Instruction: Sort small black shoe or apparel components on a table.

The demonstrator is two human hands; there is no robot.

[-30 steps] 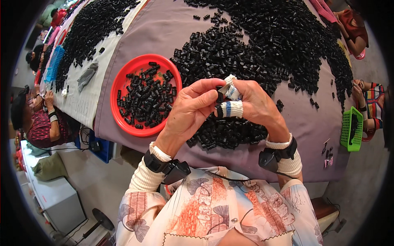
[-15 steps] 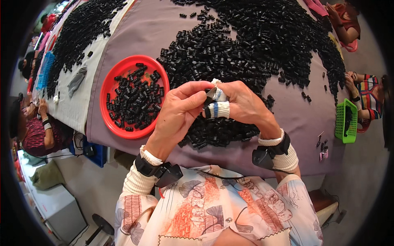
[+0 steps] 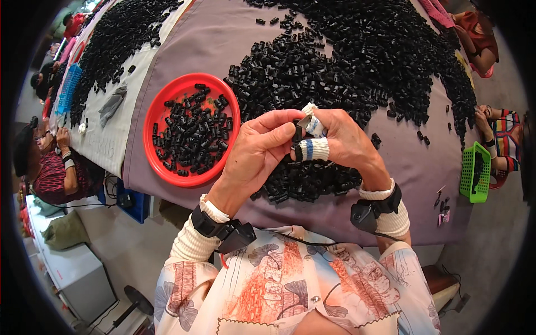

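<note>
In front of my chest both hands meet over the pile. My left hand is closed, its thumb and forefinger pinching a small black plastic part. Right beside it, my right hand is closed on a small flat grey blade that touches or nearly touches the part. White finger wraps with blue stripes cover the right thumb and a finger. Below and beyond the hands spreads a large heap of similar black parts. A red round tray holding many more lies left of my left hand.
Purple-grey cloth covers the table. Co-workers sit at both sides, one with a green basket nearby, another near a blue basket. A grey rag lies on the pale cloth. Small tools rest near the right edge.
The whole view has shifted slightly, so the table and hands appear farther right. Between my fingertips, the black part and the grey blade now show more clearly; both hands keep their grip.
</note>
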